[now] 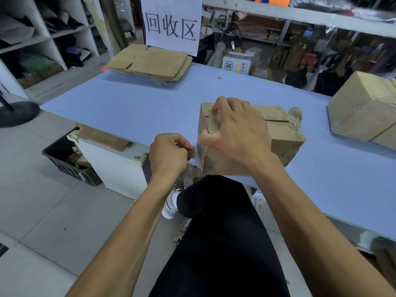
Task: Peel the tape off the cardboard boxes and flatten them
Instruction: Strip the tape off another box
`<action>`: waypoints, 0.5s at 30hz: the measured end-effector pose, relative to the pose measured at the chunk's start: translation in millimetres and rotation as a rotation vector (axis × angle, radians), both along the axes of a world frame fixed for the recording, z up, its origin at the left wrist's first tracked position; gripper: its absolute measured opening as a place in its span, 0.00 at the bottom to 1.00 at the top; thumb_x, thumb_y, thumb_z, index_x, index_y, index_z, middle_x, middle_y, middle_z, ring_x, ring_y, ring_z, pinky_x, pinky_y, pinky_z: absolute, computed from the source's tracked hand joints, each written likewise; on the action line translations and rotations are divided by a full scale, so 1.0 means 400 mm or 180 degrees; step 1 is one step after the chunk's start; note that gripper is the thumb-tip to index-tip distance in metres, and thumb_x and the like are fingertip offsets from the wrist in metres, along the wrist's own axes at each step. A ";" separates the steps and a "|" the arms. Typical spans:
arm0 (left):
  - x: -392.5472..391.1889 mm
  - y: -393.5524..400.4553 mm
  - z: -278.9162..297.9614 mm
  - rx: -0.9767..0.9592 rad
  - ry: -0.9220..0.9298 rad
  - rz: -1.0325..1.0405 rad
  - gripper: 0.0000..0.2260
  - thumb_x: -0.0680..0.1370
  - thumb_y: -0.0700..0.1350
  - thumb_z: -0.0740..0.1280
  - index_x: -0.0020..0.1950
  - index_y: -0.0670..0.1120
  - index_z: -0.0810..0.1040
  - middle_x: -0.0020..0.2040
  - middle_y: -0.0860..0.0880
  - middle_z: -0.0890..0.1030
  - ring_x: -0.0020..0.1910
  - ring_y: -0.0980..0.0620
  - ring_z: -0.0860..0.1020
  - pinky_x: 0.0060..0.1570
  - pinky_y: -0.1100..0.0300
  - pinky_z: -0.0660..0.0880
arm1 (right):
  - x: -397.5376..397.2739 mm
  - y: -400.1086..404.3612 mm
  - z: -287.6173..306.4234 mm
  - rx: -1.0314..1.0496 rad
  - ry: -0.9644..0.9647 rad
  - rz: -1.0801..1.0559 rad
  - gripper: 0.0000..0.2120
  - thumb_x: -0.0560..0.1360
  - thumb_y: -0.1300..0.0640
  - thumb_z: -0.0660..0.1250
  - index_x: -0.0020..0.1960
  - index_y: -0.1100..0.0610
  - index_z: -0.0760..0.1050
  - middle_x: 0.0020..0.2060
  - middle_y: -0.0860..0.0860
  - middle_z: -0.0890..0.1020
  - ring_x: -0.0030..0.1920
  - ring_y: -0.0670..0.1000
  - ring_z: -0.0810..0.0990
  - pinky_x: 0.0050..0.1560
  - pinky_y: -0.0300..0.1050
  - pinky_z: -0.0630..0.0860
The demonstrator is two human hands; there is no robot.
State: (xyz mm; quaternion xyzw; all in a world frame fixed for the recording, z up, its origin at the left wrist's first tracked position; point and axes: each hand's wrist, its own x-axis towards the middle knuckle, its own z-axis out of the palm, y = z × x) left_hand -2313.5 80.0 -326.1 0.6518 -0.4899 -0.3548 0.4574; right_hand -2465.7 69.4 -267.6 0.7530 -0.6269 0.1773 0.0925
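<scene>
Your left hand (169,153) is curled tight at the table's near edge, fingertips pinched on a strip of clear tape (194,154) that runs to the box's near left corner. Your right hand (233,129) is spread over the box (285,140), fingers hooked on the upper left edge and thumb pressed into the left face, pinning it to the blue table (128,103). The box sits at the near edge, just in front of you, and looks still assembled.

You are at the peeling step on this box. The next move calls for a steady pull along the seam with your left hand while your right keeps the box from sliding off the edge; thin tape could tear, so a low pull angle seems wise.

Farther out, a flat stack (150,61) lies at the far left end, and another taped box (364,108) waits at the right.
</scene>
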 end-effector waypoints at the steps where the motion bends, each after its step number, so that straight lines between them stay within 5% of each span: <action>1: 0.001 0.000 0.001 0.0001 0.0028 -0.0022 0.16 0.68 0.28 0.65 0.31 0.49 0.81 0.30 0.49 0.84 0.35 0.49 0.85 0.48 0.46 0.83 | 0.001 0.000 0.000 0.0003 -0.0010 -0.0001 0.25 0.68 0.37 0.61 0.59 0.52 0.70 0.53 0.50 0.77 0.56 0.55 0.74 0.54 0.48 0.67; 10: 0.056 -0.012 -0.041 0.0249 0.0475 -0.0390 0.04 0.73 0.37 0.76 0.43 0.44 0.82 0.38 0.45 0.85 0.42 0.46 0.84 0.57 0.41 0.79 | -0.002 0.002 0.006 0.0156 -0.0086 0.0043 0.26 0.68 0.36 0.60 0.59 0.52 0.70 0.54 0.50 0.77 0.57 0.56 0.74 0.57 0.51 0.67; 15: 0.062 -0.027 -0.047 0.0453 0.0764 -0.0632 0.06 0.67 0.45 0.70 0.41 0.48 0.86 0.45 0.45 0.85 0.53 0.43 0.83 0.62 0.43 0.77 | -0.019 -0.006 0.024 0.0689 0.0111 0.0312 0.39 0.68 0.26 0.60 0.75 0.39 0.60 0.75 0.53 0.67 0.76 0.55 0.61 0.73 0.56 0.58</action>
